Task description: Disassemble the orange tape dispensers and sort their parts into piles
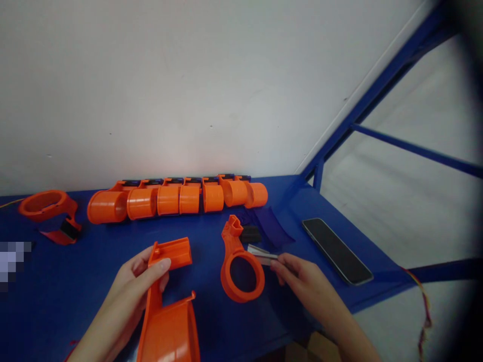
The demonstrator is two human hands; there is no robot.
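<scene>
My left hand (132, 286) grips a long orange plastic part (166, 322) near its narrow end, and its wide curved end reaches toward me past the bottom of the view. My right hand (302, 281) pinches a thin silver-white strip (262, 255) between fingers and thumb. The strip's tip lies just right of an orange plastic ring with a handle (225, 274), which rests on the table between my hands. Neither hand touches the ring.
Several orange cylindrical parts (177, 198) stand in a row at the back of the blue table (56, 301). An orange ring piece (45, 206) lies far left. A black block (250, 234), dark blue curved sheet (273, 226) and black smartphone (337, 251) lie right of centre.
</scene>
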